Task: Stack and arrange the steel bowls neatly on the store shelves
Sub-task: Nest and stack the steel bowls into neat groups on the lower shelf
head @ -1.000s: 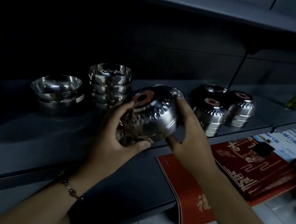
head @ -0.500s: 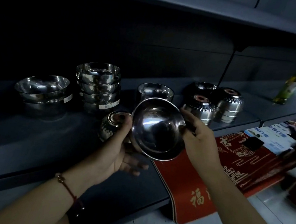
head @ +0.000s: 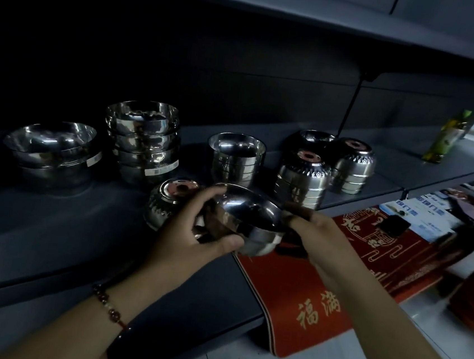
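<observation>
Six piles of bowls sit on the shelf [head: 49, 232]. One bowl [head: 247, 224] is up between two hands: left hand [head: 192, 233] and right hand [head: 325, 241] fingers curl round its rim.

Dim, shelf [head: 48, 235] back near black — light from right, over pale floor [head: 420, 315]; glints on bowls [head: 142, 119]; wide-angle bend at edges, soft detail

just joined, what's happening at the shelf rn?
A person is sorting steel bowls on a dark store shelf. Both the left hand and the right hand grip one bowl, opening up, above the shelf's front edge. An upside-down bowl sits beside the left hand; several stacks stand behind.
</observation>
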`<move>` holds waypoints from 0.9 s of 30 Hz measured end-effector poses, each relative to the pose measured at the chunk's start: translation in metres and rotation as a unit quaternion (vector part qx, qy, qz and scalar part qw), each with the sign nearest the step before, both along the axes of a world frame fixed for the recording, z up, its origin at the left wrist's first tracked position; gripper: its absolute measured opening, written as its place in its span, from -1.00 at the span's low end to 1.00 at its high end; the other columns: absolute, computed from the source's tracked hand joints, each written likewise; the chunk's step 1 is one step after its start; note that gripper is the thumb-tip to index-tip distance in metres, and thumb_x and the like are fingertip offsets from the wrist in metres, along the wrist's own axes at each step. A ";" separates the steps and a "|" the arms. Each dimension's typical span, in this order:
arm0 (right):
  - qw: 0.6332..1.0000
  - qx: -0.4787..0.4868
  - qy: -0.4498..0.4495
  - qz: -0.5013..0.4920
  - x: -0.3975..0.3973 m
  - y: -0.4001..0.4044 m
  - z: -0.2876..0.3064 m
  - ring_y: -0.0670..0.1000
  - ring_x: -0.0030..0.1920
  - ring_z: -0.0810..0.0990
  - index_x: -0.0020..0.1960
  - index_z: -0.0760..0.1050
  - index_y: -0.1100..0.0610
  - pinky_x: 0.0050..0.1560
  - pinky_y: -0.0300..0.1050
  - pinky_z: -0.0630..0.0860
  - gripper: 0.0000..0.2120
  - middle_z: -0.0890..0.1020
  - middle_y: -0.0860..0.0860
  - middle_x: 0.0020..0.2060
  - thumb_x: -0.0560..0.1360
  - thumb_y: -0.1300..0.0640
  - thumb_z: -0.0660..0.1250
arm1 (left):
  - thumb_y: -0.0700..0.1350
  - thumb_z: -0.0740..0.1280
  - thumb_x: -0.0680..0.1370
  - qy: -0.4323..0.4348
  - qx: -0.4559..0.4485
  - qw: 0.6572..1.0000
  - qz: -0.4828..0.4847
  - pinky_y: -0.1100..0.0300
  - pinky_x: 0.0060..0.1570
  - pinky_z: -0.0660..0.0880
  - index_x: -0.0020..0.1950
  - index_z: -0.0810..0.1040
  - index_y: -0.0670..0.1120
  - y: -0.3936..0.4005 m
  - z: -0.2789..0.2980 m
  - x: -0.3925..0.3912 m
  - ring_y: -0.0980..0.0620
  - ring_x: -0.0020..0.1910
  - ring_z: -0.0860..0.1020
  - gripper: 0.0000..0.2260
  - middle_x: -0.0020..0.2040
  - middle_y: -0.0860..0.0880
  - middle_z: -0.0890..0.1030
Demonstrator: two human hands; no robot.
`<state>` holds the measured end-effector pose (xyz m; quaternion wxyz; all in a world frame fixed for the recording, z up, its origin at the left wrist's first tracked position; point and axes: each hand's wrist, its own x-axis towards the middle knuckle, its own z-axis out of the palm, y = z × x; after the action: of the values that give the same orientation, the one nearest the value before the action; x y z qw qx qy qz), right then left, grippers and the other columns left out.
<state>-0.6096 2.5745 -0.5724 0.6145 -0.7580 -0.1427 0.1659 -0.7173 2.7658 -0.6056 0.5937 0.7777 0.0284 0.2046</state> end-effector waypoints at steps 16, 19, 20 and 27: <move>0.932 0.028 -0.361 -0.011 0.024 0.047 0.016 -0.23 0.28 0.47 0.23 0.44 -0.19 0.30 -0.24 0.47 -0.58 0.40 -0.15 0.37 0.44 0.06 0.49 | 0.15 0.41 0.48 -0.171 0.090 0.975 0.110 0.07 0.20 0.56 0.43 0.47 0.13 0.031 0.020 0.065 0.13 0.26 0.56 -0.48 0.39 0.13 0.50; 0.918 0.053 -0.392 -0.005 0.057 0.062 0.018 -0.13 0.26 0.52 0.18 0.50 -0.04 0.21 -0.13 0.56 -0.65 0.42 -0.06 0.36 0.45 0.16 0.48 | 0.11 0.41 0.51 -0.176 0.142 0.963 0.144 0.02 0.26 0.52 0.39 0.52 0.11 0.044 0.026 0.090 0.14 0.36 0.48 -0.56 0.48 0.15 0.38; 0.916 0.045 -0.398 -0.005 0.068 0.065 0.019 -0.05 0.26 0.54 0.20 0.50 0.00 0.18 -0.05 0.58 -0.65 0.45 -0.01 0.34 0.45 0.15 0.48 | 0.17 0.38 0.50 -0.169 0.155 0.960 0.158 0.01 0.28 0.51 0.38 0.51 0.14 0.049 0.028 0.098 0.14 0.39 0.45 -0.55 0.49 0.12 0.37; 0.926 0.024 -0.376 0.001 0.122 0.094 0.018 0.13 0.27 0.55 0.11 0.48 -0.12 0.13 0.21 0.57 -0.65 0.59 -0.03 0.13 0.37 -0.15 0.43 | 0.17 0.34 0.55 -0.075 0.279 0.932 0.218 0.31 0.29 0.26 0.43 0.43 0.20 0.069 0.042 0.137 0.06 0.46 0.36 -0.56 0.54 0.04 0.33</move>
<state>-0.4881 2.6680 -0.5540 0.5336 -0.7497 -0.3680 -0.1336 -0.5803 2.8343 -0.5638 0.2936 0.8694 0.0944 0.3860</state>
